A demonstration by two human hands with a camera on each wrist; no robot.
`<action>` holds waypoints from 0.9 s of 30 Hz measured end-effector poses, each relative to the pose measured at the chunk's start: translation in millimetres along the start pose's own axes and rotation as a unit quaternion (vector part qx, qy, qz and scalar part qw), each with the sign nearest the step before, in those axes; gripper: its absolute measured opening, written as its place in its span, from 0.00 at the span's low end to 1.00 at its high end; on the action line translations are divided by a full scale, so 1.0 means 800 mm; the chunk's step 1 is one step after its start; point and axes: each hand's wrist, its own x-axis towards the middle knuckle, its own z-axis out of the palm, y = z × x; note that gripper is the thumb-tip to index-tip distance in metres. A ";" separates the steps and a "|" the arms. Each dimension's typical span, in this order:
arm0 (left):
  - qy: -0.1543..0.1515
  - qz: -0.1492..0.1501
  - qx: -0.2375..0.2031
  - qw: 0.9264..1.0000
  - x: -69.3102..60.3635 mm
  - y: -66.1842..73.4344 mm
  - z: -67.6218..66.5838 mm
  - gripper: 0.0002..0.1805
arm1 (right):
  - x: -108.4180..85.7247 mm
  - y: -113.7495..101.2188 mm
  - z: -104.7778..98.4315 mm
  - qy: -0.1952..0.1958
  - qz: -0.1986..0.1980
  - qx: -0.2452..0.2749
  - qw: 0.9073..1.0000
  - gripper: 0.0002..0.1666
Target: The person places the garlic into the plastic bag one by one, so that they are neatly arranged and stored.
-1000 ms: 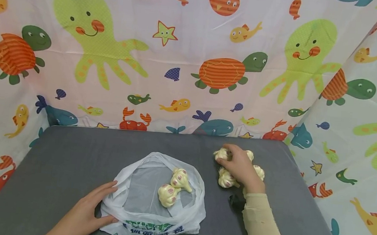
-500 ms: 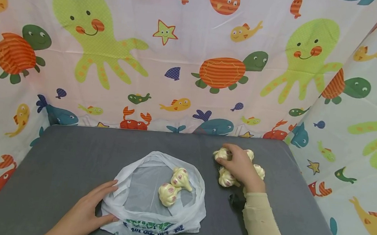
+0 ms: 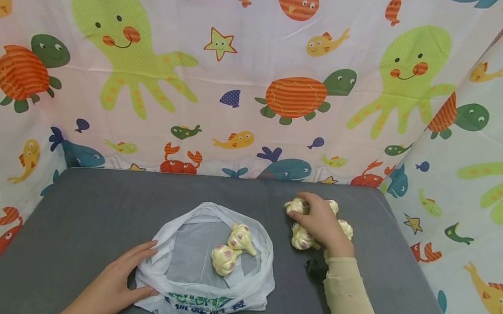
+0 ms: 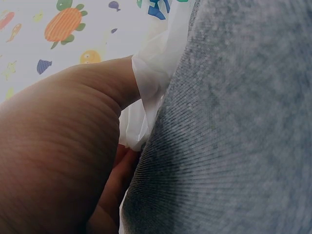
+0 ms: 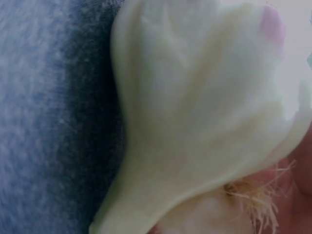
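The white plastic bag (image 3: 220,292) sits wide open, printed green and blue at six o'clock; two creamy, pink-flecked garlic bulbs (image 3: 224,260) touch inside, towards two o'clock! Further out that way, the loose bulbs (image 3: 302,237) cluster, partly hidden.

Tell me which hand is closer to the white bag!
Left. The left hand touches the white bag at its left edge; the right hand is apart, beyond its right edge, at a garlic bulb.

A white curtain (image 3: 247,60) printed with cartoon sea animals hangs behind a grey table (image 3: 105,213). Creases cross its faintly pinkish middle.
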 end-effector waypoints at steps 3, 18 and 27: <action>-0.001 0.000 0.001 1.000 0.000 0.000 0.000 0.49 | -0.001 -0.002 -0.001 0.001 0.000 0.002 1.000 0.39; -0.010 -0.010 -0.001 1.000 0.002 0.001 -0.001 0.49 | -0.002 -0.003 -0.003 0.008 -0.002 0.003 1.000 0.38; -0.009 -0.008 0.000 1.000 0.002 0.001 -0.002 0.49 | -0.002 -0.008 -0.006 0.012 -0.007 0.007 1.000 0.39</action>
